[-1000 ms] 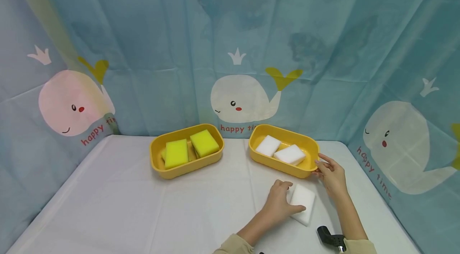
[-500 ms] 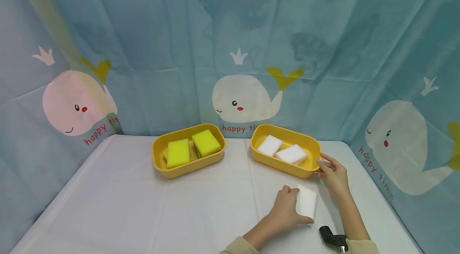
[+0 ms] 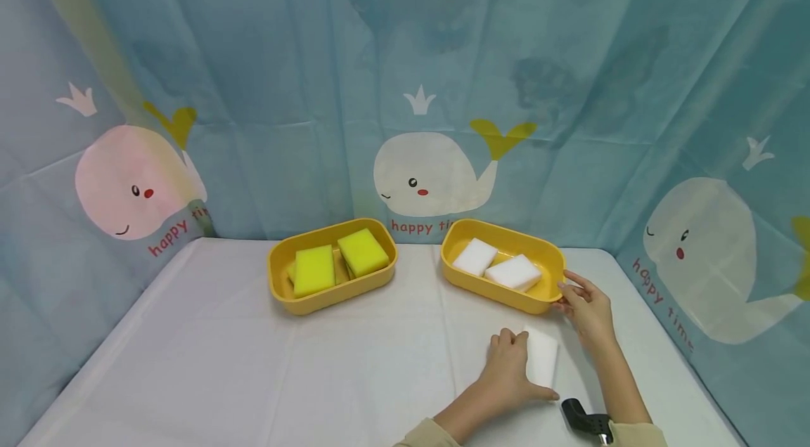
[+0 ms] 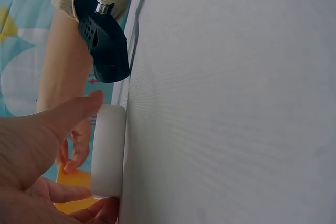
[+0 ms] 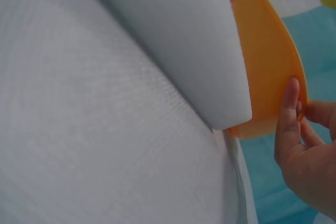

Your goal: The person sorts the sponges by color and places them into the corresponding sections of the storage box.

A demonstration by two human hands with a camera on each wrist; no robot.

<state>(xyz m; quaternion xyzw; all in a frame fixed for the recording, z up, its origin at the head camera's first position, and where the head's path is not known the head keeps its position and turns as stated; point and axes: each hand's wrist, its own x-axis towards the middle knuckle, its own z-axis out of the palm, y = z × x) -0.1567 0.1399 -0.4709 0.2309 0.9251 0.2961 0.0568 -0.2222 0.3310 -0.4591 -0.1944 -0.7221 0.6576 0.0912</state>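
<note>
A white sponge block (image 3: 542, 359) lies on the table in front of the right-hand yellow tray (image 3: 487, 289). My left hand (image 3: 509, 373) spans this block, thumb at the near end and fingertips at the far end. In the left wrist view the block (image 4: 108, 150) sits between thumb and fingers, close against the tabletop. My right hand (image 3: 588, 310) pinches the right end of that tray by its rim, and the right wrist view shows thumb and fingers on either side of the orange-yellow wall (image 5: 268, 61). Inside the tray rest two white sponges (image 3: 514, 272).
Another yellow tray (image 3: 342, 293) stands at the back left, holding several yellow-green sponges (image 3: 314, 270). A blue curtain (image 3: 285, 152) with whale prints hangs right behind the white table (image 3: 221, 348). A black wrist camera (image 3: 579, 416) juts out beside my right forearm.
My left hand has moved right and slightly toward me, its thumb passing from the block's top to its near end. The right hand keeps hold of the tray rim.
</note>
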